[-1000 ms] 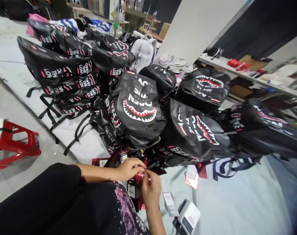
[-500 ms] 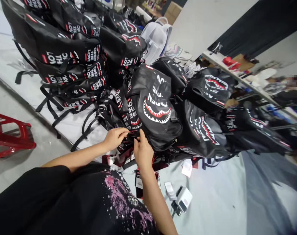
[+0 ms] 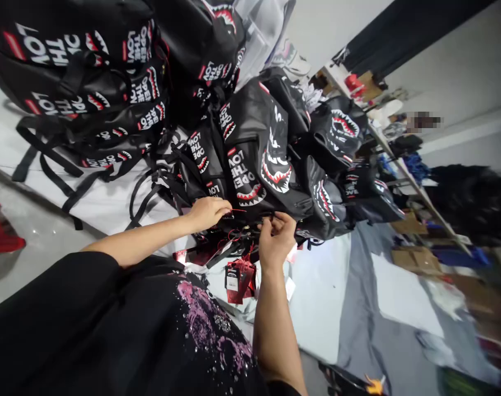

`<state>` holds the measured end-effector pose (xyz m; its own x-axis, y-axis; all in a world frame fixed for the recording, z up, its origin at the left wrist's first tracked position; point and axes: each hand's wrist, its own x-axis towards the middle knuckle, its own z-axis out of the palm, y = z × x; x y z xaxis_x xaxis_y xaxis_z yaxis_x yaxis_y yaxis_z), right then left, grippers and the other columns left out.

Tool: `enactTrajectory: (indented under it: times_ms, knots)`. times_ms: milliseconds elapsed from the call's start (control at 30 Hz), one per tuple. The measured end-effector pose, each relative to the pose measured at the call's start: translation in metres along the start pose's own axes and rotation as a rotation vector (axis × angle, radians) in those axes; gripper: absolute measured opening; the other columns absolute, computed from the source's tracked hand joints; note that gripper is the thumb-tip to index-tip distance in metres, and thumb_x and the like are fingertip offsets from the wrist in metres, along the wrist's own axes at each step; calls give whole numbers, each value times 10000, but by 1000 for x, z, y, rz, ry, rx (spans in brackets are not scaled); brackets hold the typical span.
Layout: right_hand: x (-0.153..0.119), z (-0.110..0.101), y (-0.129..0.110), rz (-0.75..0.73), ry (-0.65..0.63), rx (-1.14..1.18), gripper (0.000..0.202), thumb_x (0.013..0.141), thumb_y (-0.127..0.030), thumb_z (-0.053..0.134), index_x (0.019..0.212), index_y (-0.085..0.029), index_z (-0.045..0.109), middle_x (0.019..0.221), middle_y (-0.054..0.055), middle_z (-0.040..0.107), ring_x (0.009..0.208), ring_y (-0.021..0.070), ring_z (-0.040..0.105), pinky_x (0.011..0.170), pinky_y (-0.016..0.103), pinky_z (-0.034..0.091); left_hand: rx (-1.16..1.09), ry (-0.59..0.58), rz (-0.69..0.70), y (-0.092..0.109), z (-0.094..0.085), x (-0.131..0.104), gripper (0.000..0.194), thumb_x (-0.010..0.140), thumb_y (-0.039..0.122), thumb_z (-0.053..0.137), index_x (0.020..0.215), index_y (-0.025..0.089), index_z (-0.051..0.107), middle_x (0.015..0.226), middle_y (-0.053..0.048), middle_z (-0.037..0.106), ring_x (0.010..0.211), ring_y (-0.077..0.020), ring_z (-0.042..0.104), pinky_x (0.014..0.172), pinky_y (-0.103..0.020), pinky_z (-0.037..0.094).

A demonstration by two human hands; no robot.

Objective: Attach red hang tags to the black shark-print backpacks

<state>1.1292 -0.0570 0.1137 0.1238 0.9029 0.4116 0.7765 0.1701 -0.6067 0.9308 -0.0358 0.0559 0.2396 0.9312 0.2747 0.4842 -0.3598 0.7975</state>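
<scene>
The left hand (image 3: 209, 213) had its thumb and fingertips closed on a thin red cord (image 3: 239, 210), which stuck out toward the right hand (image 3: 276, 239). The right hand, well apart from the left, was at the lower edge of the nearest black bag (image 3: 256, 159), its fingers bent in toward the thumb; whether they were clamped on anything could not be told. That bag bore white and red lettering and toothed mouths, and it lay just beyond both hands, leaning on others of its kind. Below and between the hands, a bunch of red tags (image 3: 245, 278) lay on the pale cloth (image 3: 316, 297), a black tag with a white label (image 3: 232, 279) among them. To the left of the nearest bag rose a stack of black bags (image 3: 69, 82), with straps (image 3: 48, 148) hanging down over the cloth's near side. Behind the bags stood a translucent backpack (image 3: 260, 36), cut off by the top of the view. A red stool (image 3: 0, 228) was on the floor at far left, and a cluttered shelf (image 3: 402, 170) ran along the right, blurred.
</scene>
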Motion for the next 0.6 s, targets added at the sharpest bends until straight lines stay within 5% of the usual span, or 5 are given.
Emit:
enactTrajectory:
  times_ms: [233, 600]
  knots:
    - [-26, 22, 10, 133, 62, 50, 335, 875, -405, 563, 1023, -106, 536, 839, 81, 677, 760, 162, 678, 721, 257, 515, 55, -80, 100, -4, 11, 8, 219, 931, 219, 488, 1016, 227, 689, 983, 21, 668, 900, -154, 622, 742, -258, 420]
    - [-35, 24, 4, 79, 27, 86, 303, 924, -362, 523, 1088, -111, 571, 922, 77, 665, 788, 136, 663, 724, 251, 522, 39, -111, 145, 3, 7, 9, 245, 955, 245, 459, 1026, 212, 691, 939, -5, 656, 858, -137, 615, 740, -262, 429]
